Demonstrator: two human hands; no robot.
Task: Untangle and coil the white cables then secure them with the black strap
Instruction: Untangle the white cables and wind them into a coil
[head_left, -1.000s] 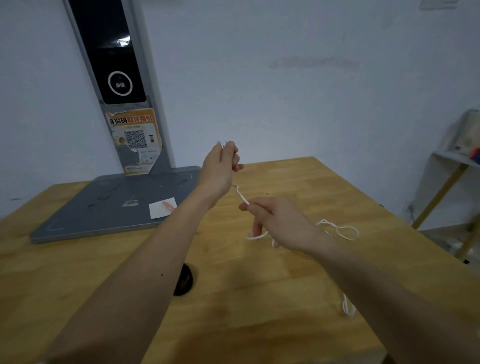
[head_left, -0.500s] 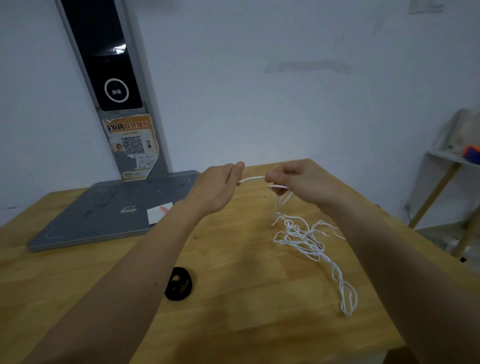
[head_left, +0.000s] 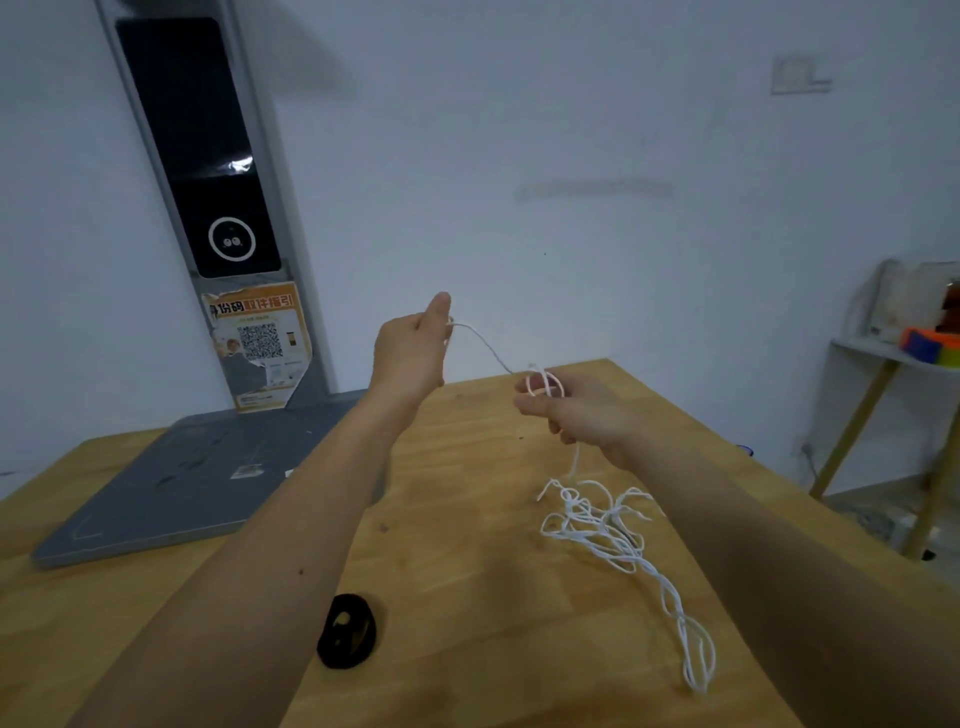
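A thin white cable (head_left: 608, 525) lies in a tangled heap on the wooden table (head_left: 467, 545), trailing towards the near right edge. My left hand (head_left: 415, 353) is raised above the table and pinches one end of the cable. From there a taut strand runs down to my right hand (head_left: 576, 415), which grips a small loop of cable in its curled fingers. More cable hangs from the right hand down to the heap. A rolled black strap (head_left: 347, 631) lies on the table near my left forearm.
A grey flat base (head_left: 171, 493) with a tall post (head_left: 208, 182) carrying a black screen and an orange QR sticker stands at the back left. A white shelf (head_left: 893, 353) with coloured items stands to the right, beyond the table edge.
My left hand has risen and moved away from the right, pulling a longer strand taut. My right hand has dropped a little and now holds a small loop.
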